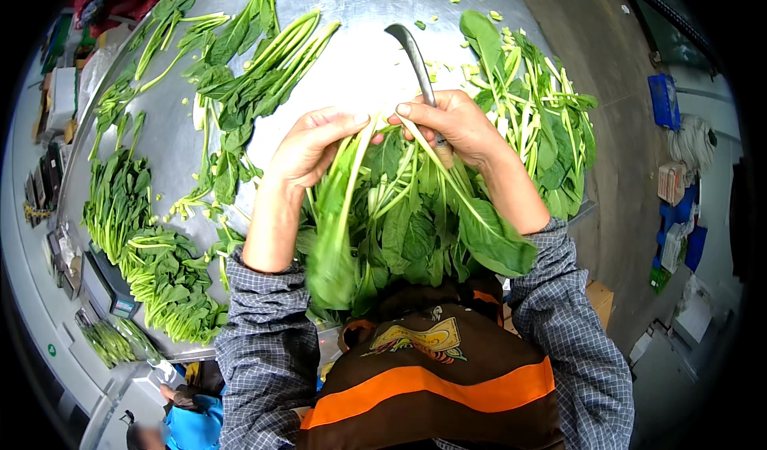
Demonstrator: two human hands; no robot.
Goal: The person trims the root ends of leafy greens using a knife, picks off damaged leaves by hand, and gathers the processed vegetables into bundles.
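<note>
My left hand (315, 142) is closed on the stem ends of a few leafy green stalks (339, 202); their leaves hang down, smeared by motion. Close beside it, my right hand (455, 126) pinches the stem of a single large green leaf (491, 238) between thumb and finger. That same hand also grips a small curved knife (414, 57), its hooked blade pointing away from me and part of its handle showing below the fingers. Beneath both hands, at the table's near edge, lies a thick pile of leafy greens (407, 218).
The metal table (176, 190) carries more greens: a loose heap (551, 130) at right, bundles (260, 75) at far left, and neat bunches (164, 274) beside a scale (108, 282). Cut stem bits are scattered about. A person in blue (196, 422) is at lower left.
</note>
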